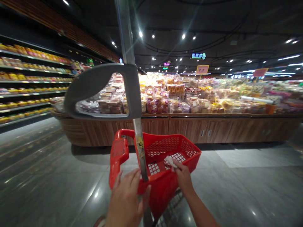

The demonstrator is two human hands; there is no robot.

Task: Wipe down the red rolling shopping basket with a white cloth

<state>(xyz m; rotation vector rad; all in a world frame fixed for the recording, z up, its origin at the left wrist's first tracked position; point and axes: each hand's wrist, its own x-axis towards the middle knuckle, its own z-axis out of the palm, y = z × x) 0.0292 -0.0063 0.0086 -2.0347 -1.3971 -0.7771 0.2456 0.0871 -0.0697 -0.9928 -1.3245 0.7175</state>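
Observation:
A red plastic shopping basket (187,148) hangs in front of me above the shop floor, with a red carry handle (116,157) on its left side. A metal pull pole (139,138) rises from it to a grey loop handle (94,82). My left hand (125,198) wraps round the pole's lower part at the basket's near rim. Over the basket's near edge, my right hand (182,175) pinches a small white crumpled piece (170,161), perhaps paper.
A long wooden display counter (213,126) piled with bagged bread and pastries runs across ahead. Shelves of yellow packaged goods (28,82) line the left wall. Glossy grey floor tiles (248,183) stretch around me. Price signs (202,69) stand above the counter.

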